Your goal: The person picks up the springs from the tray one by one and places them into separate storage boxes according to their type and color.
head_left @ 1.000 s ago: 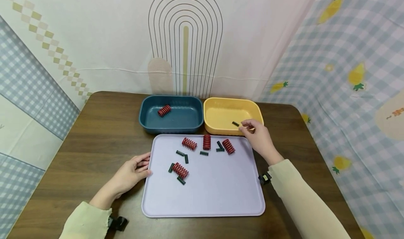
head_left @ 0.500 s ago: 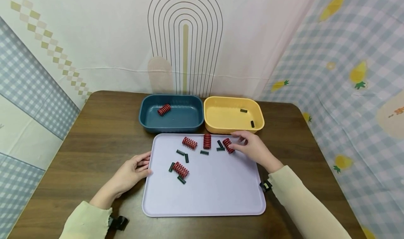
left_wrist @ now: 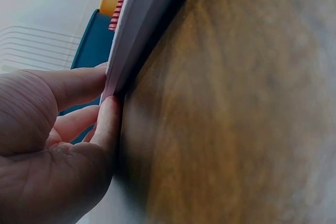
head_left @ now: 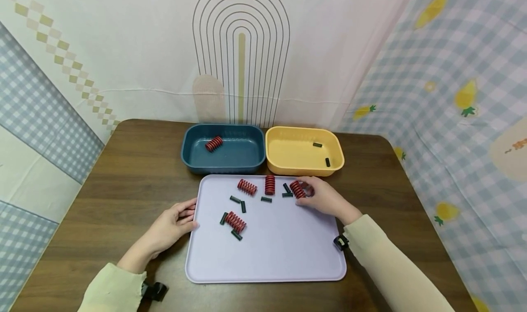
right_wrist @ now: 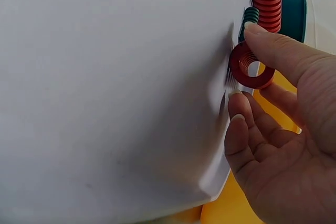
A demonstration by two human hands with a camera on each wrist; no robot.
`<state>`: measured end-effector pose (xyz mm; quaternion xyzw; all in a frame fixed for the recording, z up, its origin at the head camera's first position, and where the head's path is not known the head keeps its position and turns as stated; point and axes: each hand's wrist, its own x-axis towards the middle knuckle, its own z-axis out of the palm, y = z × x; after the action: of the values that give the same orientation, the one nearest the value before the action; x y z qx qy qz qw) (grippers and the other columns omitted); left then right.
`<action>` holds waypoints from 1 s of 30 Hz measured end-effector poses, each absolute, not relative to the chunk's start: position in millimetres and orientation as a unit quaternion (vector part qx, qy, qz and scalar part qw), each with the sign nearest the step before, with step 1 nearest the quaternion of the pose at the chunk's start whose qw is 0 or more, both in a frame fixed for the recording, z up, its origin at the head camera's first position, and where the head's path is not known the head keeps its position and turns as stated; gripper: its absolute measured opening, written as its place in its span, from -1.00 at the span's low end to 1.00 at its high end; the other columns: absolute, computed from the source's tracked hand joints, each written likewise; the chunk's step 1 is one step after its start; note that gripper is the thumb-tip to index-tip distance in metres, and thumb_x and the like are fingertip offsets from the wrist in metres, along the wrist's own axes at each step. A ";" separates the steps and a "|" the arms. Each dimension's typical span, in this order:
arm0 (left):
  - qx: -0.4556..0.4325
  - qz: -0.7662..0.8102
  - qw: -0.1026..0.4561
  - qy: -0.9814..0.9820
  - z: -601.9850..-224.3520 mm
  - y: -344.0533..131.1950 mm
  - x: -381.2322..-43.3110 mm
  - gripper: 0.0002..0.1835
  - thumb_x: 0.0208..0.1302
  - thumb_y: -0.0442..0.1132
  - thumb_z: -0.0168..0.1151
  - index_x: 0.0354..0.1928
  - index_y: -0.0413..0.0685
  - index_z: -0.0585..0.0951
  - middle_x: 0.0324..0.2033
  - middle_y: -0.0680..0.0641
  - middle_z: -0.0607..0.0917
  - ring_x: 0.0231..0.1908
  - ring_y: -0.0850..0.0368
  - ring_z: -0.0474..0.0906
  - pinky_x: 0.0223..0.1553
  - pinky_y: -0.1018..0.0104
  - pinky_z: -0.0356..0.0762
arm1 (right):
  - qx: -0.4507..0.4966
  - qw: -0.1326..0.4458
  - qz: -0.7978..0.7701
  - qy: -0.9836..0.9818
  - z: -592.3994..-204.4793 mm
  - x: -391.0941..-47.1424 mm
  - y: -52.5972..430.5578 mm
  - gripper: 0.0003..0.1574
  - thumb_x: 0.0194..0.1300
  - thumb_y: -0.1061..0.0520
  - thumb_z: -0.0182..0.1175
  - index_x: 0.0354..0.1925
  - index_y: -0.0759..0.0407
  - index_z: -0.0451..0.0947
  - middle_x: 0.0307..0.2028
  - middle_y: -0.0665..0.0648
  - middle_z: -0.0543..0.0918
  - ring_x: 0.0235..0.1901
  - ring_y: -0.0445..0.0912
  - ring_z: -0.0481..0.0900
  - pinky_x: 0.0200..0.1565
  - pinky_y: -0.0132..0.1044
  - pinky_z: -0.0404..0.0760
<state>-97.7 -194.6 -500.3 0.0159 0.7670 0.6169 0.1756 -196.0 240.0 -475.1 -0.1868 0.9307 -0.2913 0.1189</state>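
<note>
My right hand (head_left: 325, 197) is at the tray's far right, thumb and fingers curled round a red coil spring (head_left: 296, 189). In the right wrist view this spring (right_wrist: 253, 80) shows its round end between thumb and fingers, beside a small green spring (right_wrist: 252, 15). My left hand (head_left: 170, 227) touches the left edge of the pale lilac tray (head_left: 288, 248). Thumb and fingertips rest against the rim in the left wrist view. Other red springs (head_left: 270, 185) and several small green springs (head_left: 243, 207) lie scattered on the tray.
Behind the tray stand a dark blue bin (head_left: 243, 158) with one red spring (head_left: 214, 143) and a yellow bin (head_left: 288, 147) with two small green springs (head_left: 317, 145). All rest on a brown wooden table (head_left: 136, 174). Patterned cloth hangs behind and at both sides.
The right hand let a small green spring drop into the yellow bin. It then came back over the tray and closed round the rightmost red spring. The left hand stays put.
</note>
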 end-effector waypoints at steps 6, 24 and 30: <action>0.019 0.622 0.175 0.763 -501.4 -194.5 -97.9 -0.27 0.23 -0.47 0.28 0.42 -0.22 0.23 0.22 -0.31 0.32 0.20 -0.12 0.40 0.06 0.45 0.49 | -0.187 0.115 -0.296 0.929 -477.0 -196.1 238.8 -0.24 0.07 0.02 0.49 0.21 0.11 0.45 -0.23 0.02 0.56 -0.24 -0.10 0.49 -0.21 -0.22 0.53; 0.022 0.624 0.173 0.762 -502.2 -194.3 -97.3 -0.27 0.23 -0.48 0.28 0.42 -0.23 0.24 0.22 -0.32 0.32 0.20 -0.12 0.40 0.06 0.46 0.49 | -0.169 0.118 -0.328 0.922 -470.4 -188.8 232.8 -0.32 0.09 0.11 0.45 0.14 0.20 0.42 -0.26 0.07 0.54 -0.30 -0.10 0.49 -0.33 -0.24 0.57; 0.022 0.623 0.171 0.763 -502.2 -194.6 -96.5 -0.28 0.23 -0.48 0.27 0.42 -0.25 0.23 0.22 -0.33 0.31 0.20 -0.14 0.40 0.06 0.46 0.49 | -0.165 0.117 -0.333 0.921 -455.8 -188.0 221.6 -0.31 0.11 0.04 0.44 0.17 0.11 0.40 -0.24 0.04 0.54 -0.26 -0.07 0.49 -0.30 -0.23 0.58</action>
<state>-96.5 -194.6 -502.2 0.0224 0.7629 0.6231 0.1707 -188.0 221.6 -455.8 -0.1654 0.9210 -0.3327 0.1168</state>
